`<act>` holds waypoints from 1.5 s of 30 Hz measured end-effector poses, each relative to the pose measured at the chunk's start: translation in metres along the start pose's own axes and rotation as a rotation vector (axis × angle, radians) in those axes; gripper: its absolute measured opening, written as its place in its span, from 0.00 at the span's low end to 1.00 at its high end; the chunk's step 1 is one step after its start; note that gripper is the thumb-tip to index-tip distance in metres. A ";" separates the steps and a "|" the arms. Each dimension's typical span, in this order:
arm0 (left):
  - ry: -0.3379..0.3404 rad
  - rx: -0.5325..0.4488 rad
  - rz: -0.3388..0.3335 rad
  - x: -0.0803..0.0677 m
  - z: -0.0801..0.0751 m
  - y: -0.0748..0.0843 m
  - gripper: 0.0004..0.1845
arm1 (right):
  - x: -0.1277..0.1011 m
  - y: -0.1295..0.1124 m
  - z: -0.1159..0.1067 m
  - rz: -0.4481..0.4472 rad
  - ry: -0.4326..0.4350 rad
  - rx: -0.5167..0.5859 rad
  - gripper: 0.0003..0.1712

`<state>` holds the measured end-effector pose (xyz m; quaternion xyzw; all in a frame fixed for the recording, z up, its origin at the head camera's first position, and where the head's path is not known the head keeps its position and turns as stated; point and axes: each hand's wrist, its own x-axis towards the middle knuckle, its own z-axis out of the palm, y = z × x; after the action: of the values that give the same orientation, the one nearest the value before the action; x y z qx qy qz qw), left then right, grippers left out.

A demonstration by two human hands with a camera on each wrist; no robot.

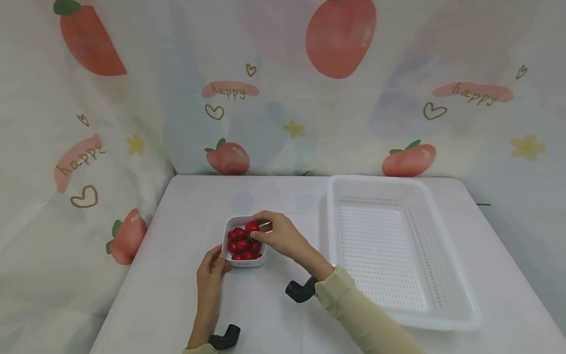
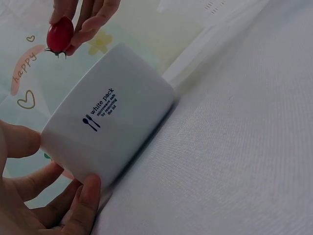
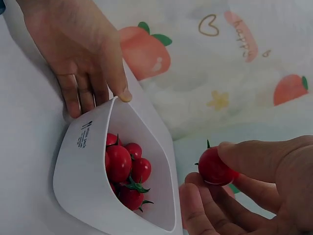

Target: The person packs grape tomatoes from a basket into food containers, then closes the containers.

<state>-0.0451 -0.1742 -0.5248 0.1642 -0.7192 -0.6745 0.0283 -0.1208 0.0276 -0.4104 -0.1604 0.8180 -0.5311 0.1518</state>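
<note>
A small white plastic container [image 1: 247,264] sits on the table with several red cherry tomatoes [image 3: 119,164] inside, some with green stems. My left hand [image 1: 210,278] holds its near left corner, thumb on the rim and fingers against the outer wall. Printed words and a fork-and-spoon mark show on that wall in the left wrist view. Between thumb and fingers, my right hand [image 1: 282,237] pinches one cherry tomato [image 3: 215,166]. In the left wrist view this tomato shows above the container's rim, its green stem end pointing down.
A large white perforated basket [image 1: 446,246] stands on the right side of the white-covered table [image 1: 274,314]. Behind and to the left hangs a printed fabric backdrop [image 1: 274,59]. Black curved pieces [image 1: 226,337] are at both wrists.
</note>
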 end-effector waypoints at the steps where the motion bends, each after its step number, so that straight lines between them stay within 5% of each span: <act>1: 0.000 -0.001 -0.002 0.000 0.000 0.000 0.24 | 0.003 0.000 0.002 0.002 0.007 -0.013 0.20; 30: 0.012 0.001 0.034 0.001 0.000 -0.004 0.24 | 0.027 0.012 0.049 -0.036 0.139 -0.549 0.22; 45: 0.015 0.010 0.032 0.000 0.000 -0.002 0.24 | 0.013 0.016 0.043 -0.087 0.219 -0.418 0.18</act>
<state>-0.0452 -0.1744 -0.5270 0.1580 -0.7248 -0.6692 0.0436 -0.1164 -0.0075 -0.4432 -0.1648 0.9141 -0.3705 0.0030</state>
